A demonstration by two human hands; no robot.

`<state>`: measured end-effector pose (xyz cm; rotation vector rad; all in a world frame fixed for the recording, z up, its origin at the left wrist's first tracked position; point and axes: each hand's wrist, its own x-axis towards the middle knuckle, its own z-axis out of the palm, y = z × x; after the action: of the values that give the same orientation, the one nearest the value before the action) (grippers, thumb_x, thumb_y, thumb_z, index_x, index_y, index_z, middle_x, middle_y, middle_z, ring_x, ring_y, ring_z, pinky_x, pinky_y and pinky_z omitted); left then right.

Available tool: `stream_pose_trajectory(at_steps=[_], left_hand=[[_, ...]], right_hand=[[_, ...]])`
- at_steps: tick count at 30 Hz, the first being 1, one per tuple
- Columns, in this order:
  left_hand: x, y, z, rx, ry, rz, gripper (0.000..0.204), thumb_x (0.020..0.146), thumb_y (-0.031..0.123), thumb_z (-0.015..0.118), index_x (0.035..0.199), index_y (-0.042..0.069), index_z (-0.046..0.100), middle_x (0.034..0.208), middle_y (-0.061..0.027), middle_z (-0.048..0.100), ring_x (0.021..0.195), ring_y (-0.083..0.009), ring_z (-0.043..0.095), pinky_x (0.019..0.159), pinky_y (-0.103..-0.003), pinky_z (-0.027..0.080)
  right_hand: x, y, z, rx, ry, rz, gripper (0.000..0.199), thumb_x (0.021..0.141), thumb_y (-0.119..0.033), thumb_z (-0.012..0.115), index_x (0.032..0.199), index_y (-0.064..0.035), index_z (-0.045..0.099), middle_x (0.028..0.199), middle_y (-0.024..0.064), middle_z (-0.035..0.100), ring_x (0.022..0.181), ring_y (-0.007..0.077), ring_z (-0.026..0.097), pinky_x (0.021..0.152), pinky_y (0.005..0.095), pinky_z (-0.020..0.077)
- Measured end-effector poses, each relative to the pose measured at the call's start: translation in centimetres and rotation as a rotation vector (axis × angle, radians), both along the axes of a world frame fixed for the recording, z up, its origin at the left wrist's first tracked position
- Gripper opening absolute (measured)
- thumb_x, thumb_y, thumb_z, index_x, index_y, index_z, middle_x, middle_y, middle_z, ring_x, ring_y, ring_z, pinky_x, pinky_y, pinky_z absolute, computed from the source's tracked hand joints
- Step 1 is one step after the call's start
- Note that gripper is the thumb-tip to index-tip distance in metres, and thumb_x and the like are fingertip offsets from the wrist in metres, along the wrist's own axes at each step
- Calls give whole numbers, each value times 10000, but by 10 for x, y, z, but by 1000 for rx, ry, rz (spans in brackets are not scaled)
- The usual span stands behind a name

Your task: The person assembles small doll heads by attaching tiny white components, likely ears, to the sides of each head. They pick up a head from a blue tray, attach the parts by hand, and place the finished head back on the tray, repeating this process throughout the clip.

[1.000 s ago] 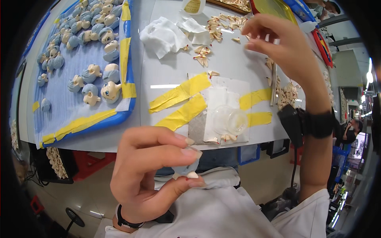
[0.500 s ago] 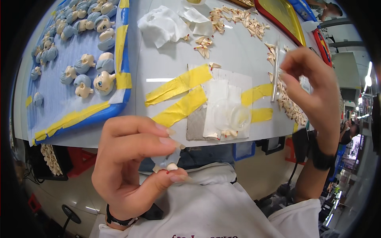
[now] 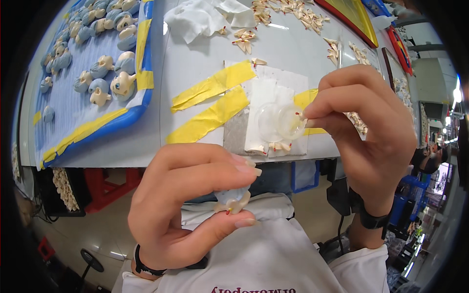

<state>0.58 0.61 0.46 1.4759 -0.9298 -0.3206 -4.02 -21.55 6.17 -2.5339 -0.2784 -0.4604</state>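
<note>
Left hand (image 3: 188,207) low centre, thumb and fingers pinched shut on a small pale figurine piece (image 3: 233,199) with a red dot. Right hand (image 3: 364,132) at 3 o'clock, fingertips closed on a tiny part (image 3: 299,115) beside a clear dish (image 3: 277,122) on the taped pad (image 3: 268,110). Blue tray (image 3: 105,124) at 10 o'clock.

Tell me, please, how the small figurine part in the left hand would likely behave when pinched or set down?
The figurine part is pinched between thumb and finger of the left hand, so it is probably light and rigid. Its rounded shape suggests it could roll or slip if set down. The red dots on it may be wet paint, so a careless touch could smudge them.
</note>
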Motion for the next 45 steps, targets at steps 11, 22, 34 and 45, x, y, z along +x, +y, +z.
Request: stream_pose_trajectory(at_steps=[11,22,34,45], left_hand=[[2,1,-3,-18,38,-4,426,647,72,751,999,-34,536,984,-163,480,857,-231,545,729,-333,483],[-10,-5,0,-165,349,133,414,631,48,756,968,-22,525,977,-164,499,857,-242,562,708,-307,475],[-4,-6,4,-83,237,88,338,633,-1,743,910,-4,548,989,-177,525,861,-259,582,711,-305,478],[-4,-13,-2,-162,303,6,319,683,40,724,929,-22,531,1035,-186,476,872,-284,587,709,-329,510]], right_hand=[[10,-5,9,-162,48,160,160,560,20,672,683,-10,573,693,78,547,631,199,516,524,265,377],[-3,10,15,-224,89,-59,172,544,61,648,684,-5,575,703,76,538,660,185,516,565,262,383],[3,9,17,-202,147,-55,200,509,49,646,679,-10,558,738,56,472,685,173,476,611,256,364],[-7,12,1,18,80,-168,136,632,68,618,731,6,547,785,77,495,761,167,474,691,251,360]])
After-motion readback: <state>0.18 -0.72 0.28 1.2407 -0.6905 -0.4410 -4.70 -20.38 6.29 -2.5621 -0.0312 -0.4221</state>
